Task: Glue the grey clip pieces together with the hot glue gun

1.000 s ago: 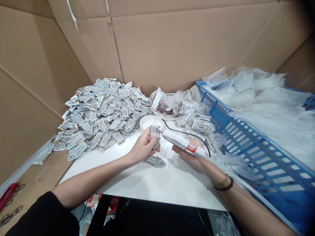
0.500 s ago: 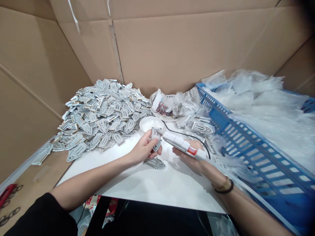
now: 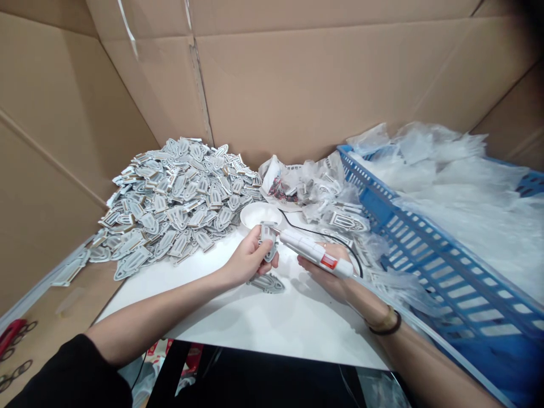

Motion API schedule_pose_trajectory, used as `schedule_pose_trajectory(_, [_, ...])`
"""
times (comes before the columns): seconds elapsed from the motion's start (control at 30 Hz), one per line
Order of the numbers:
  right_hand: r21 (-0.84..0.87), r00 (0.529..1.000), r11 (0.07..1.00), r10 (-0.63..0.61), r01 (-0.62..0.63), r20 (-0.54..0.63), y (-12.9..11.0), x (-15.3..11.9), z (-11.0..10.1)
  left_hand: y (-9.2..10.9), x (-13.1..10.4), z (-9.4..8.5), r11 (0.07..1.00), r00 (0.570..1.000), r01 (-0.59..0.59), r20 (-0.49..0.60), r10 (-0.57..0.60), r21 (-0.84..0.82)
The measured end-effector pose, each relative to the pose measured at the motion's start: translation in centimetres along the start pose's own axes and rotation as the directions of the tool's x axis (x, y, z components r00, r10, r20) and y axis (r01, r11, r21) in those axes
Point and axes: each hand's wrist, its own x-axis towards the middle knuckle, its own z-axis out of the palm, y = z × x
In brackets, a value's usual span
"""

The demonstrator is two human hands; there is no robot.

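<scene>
My left hand [image 3: 250, 255] pinches a grey slotted plastic piece [image 3: 268, 249] between thumb and fingers, holding it raised over the white table. My right hand [image 3: 329, 275] is wrapped round a white, straight-bodied electric screwdriver [image 3: 306, 245] with a red label. Its thin metal tip meets the upper right part of the held piece; the exact contact is too small to make out. Below my left hand, a similar grey piece [image 3: 268, 283] lies on the table. Just behind the held piece stands a white bowl [image 3: 250, 212], whose contents I cannot make out.
A large heap of grey pieces [image 3: 182, 198] covers the back left. Clear plastic bags [image 3: 323, 187] with parts lie at the back right. A blue basket [image 3: 425, 249] full of clear bags stands on the right. A black cable [image 3: 323, 231] curves behind the tool. Cardboard walls [image 3: 340, 85] enclose the table.
Hardly anything differs: both hands keep their hold and the tool's tip stays at the grey piece. The tool's rear end has shifted slightly left.
</scene>
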Motion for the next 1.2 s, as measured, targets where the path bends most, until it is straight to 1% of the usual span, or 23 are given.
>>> schedule_pose_trajectory(0.1, [0.0, 1.0, 1.0, 0.007, -0.007, 0.003, -0.2, 0.1, -0.1, 0.0, 0.0, 0.0, 1.0, 1.0, -0.001, 0.0, 0.001, -0.007])
schedule_pose_trajectory(0.17, [-0.008, 1.0, 1.0, -0.014, 0.014, 0.013, -0.3, 0.2, -0.2, 0.0, 0.0, 0.0, 1.0, 1.0, -0.003, 0.003, 0.003, -0.01])
schedule_pose_trajectory(0.27, [-0.032, 0.999, 0.999, -0.042, 0.043, 0.026, -0.1, 0.2, -0.3, 0.0, 0.0, 0.0, 1.0, 1.0, -0.004, 0.001, 0.004, -0.012])
schedule_pose_trajectory(0.5, [-0.065, 0.998, 0.996, -0.063, 0.064, 0.017, 0.3, 0.2, 0.0, -0.3, 0.1, 0.0, 1.0, 1.0, 0.012, -0.019, -0.013, -0.026])
schedule_pose_trajectory(0.67, [-0.117, 0.999, 0.992, -0.039, 0.039, 0.001, 1.0, 0.2, 0.2, -0.4, 0.2, 0.0, 0.999, 1.0, 0.013, -0.028, -0.014, -0.033])
schedule_pose_trajectory(0.8, [-0.139, 0.999, 0.989, -0.046, 0.046, 0.005, 1.4, 0.3, 0.3, -0.3, 0.2, 0.0, 0.999, 0.999, 0.021, -0.031, -0.022, -0.035])
schedule_pose_trajectory(1.0, [-0.112, 0.999, 0.993, -0.033, 0.035, 0.019, 0.8, 0.1, 0.1, -0.3, 0.1, -0.1, 0.999, 1.0, 0.014, -0.019, -0.015, -0.037])
schedule_pose_trajectory(1.2, [-0.103, 0.998, 0.993, -0.057, 0.058, 0.015, 0.8, 0.1, 0.1, -0.4, 0.1, -0.1, 0.999, 1.0, 0.012, -0.02, -0.013, -0.03])
